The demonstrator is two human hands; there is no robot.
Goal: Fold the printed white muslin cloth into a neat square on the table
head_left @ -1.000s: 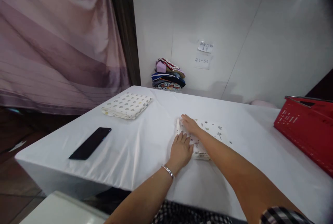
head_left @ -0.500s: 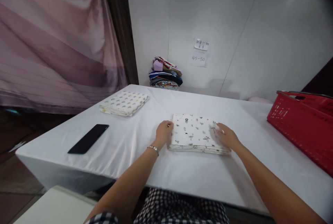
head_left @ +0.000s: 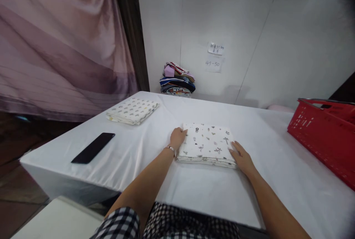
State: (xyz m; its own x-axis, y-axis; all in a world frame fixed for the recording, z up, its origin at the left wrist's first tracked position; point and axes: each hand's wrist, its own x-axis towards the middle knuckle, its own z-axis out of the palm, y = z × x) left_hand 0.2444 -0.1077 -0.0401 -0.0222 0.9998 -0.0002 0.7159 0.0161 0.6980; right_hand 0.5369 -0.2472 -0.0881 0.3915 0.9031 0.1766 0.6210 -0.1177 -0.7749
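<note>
A folded white cloth (head_left: 206, 141) with small grey-green palm and animal prints lies flat on the white-covered table in front of me. At its left edge, my left hand (head_left: 178, 138) is closed on the border, fingertips on top and the rest of the grip partly hidden. My right hand (head_left: 243, 157) rests against the right edge with its fingers stretched out and apart, touching the side of the cloth. Several layers show along the near edge. Farther left lies a second folded cloth (head_left: 133, 110), white with grey heart-like prints, untouched by either hand.
A black phone-like slab (head_left: 93, 148) lies on the left of the table (head_left: 133, 150). At the right stands a red plastic basket (head_left: 324, 135). A stack of folded textiles (head_left: 177, 80) sits beyond the far edge by the wall. A pink curtain (head_left: 61, 46) hangs at left.
The folded cloth has shifted slightly left. My right hand has moved left and nearer to me along its right edge; my left hand stays at the left edge.
</note>
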